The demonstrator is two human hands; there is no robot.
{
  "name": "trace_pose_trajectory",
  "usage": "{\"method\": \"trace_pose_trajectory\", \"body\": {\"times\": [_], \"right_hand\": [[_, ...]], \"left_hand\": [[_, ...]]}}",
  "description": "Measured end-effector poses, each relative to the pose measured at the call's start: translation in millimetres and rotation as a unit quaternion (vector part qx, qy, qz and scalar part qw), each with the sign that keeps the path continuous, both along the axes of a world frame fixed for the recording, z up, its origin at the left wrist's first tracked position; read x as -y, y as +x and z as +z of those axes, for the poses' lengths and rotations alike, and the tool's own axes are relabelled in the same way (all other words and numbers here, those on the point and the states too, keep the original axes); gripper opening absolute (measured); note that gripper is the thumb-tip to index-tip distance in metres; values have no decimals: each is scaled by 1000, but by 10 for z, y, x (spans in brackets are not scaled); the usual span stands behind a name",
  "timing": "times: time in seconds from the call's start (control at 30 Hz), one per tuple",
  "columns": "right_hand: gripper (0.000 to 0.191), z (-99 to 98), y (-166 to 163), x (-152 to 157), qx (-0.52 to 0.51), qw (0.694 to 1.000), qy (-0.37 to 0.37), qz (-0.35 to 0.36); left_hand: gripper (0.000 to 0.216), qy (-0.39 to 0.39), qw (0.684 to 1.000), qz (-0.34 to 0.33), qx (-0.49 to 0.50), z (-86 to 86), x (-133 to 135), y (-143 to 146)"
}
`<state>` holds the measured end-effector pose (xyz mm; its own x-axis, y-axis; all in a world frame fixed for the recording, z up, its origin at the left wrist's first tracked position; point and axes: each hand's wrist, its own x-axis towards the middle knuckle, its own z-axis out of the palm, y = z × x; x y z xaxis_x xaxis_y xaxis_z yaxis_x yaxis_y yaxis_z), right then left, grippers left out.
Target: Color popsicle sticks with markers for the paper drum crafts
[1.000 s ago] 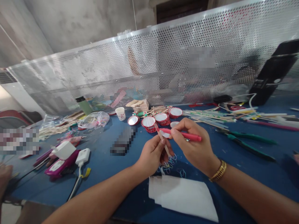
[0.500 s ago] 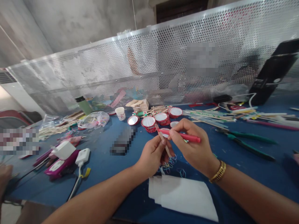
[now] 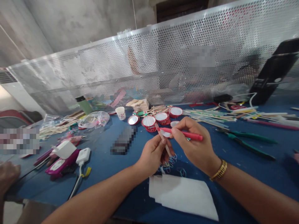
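Stick (image 3: 160, 133) pinched by left hand (image 3: 150, 154), red marker (image 3: 192, 135) gripped by right hand (image 3: 197, 149); tabletop (image 3: 243, 174) spreads right of paper (image 3: 184, 196); marker's tip indistinct.

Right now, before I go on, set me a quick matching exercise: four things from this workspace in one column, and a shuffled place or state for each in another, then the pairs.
Things
1. red pen
2. wooden stick
3. paper cup
4. green-handled pliers

Places or states
A. upright, left of the round red-and-white pieces
B. gripped by the right hand
C. lying on the blue table, right of the right hand
D. gripped by the left hand

Pairs: 1-B, 2-D, 3-A, 4-C
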<state>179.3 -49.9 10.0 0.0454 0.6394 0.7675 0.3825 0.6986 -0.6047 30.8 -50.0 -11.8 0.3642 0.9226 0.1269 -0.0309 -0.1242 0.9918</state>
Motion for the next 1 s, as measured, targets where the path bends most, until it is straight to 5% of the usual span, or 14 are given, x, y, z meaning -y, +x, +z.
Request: {"method": "trace_pose_trajectory", "body": {"times": [1.0], "right_hand": [[17,-5,-9,13,-2,1000,0,9]], "left_hand": [[44,7,1000,-4,-13,4,16,-4]]}}
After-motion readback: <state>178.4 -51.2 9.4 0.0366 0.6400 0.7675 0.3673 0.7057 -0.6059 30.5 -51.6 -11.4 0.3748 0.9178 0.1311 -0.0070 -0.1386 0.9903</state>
